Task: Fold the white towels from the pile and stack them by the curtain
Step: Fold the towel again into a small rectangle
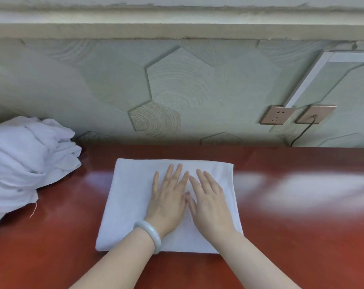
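Over at the left edge of the glossy red-brown wooden table [281,236] sits a crumpled pile of white towels [26,163], heaped loosely, with a loose thread hanging from its lower hem. It lies well apart from the work going on in the middle.

At the table's centre a folded white rectangular towel [131,195] lies flat, its edges fairly square. Both of the person's hands are on top of it. The left hand [168,197] presses down palm-flat with its fingers straight and slightly spread, and a pale green stone bangle [151,234] circles that wrist. Just beside it, the right hand [210,201] lies flat in the same way, fingers straight, its thumb touching or nearly touching the left thumb. Neither hand grips anything.

Behind the table rises a grey-green wall with a raised hexagon pattern [177,80]. Further right on it are two bronze-coloured socket plates [278,114] side by side. A thin black cable [302,132] runs down from the right-hand plate, and a white strip of trunking [308,78] climbs above them. Bright glare washes the tabletop on the right.
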Demonstrator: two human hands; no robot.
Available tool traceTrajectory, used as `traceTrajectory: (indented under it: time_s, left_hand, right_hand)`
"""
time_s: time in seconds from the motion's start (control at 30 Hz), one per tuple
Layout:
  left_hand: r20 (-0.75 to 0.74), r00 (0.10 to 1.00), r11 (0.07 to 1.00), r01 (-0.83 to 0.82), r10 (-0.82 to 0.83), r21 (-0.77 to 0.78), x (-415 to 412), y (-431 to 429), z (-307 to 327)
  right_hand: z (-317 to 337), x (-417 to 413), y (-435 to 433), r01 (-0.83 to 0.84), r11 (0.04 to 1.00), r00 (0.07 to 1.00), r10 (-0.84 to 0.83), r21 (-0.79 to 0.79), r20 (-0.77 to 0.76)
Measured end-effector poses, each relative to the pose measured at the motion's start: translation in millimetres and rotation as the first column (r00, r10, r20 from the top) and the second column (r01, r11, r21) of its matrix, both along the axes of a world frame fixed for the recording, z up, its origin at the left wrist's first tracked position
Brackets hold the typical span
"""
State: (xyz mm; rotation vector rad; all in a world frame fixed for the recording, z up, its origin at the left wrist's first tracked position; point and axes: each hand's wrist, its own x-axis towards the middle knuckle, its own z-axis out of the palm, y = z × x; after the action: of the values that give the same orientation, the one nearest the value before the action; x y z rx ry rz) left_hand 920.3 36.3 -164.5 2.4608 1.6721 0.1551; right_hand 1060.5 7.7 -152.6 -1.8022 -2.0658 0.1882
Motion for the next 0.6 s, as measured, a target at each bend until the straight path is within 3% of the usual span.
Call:
traceTrajectory:
  time_s: [0.1,0.23,0.4,0.6]
  left_hand:
    - [-0.105,0.987,0.991,-0.124,0.118,-0.05,-53,14,-7]
    - [-0.14,0.978,0.987,-0.16,0.155,-0.024,-101,31,-17]
    - [-0.143,0.976,0.986,-0.166,0.162,-0.014,-102,30,-30]
    - [-0.097,0.991,0.957,-0.12,0.097,-0.265,-110,37,-10]
  right_hand:
    - [-21,-23,37,-0.123,0.982,0.979,0.144,-0.142,0.146]
    - [-39,16,63,0.018,0.977,0.962,0.041,-0.213,0.271]
    - [-42,45,62,0.117,0.96,0.991,-0.094,-0.255,0.1]
    - [-23,49,72,0.051,0.872,0.999,-0.05,-0.486,0.016]
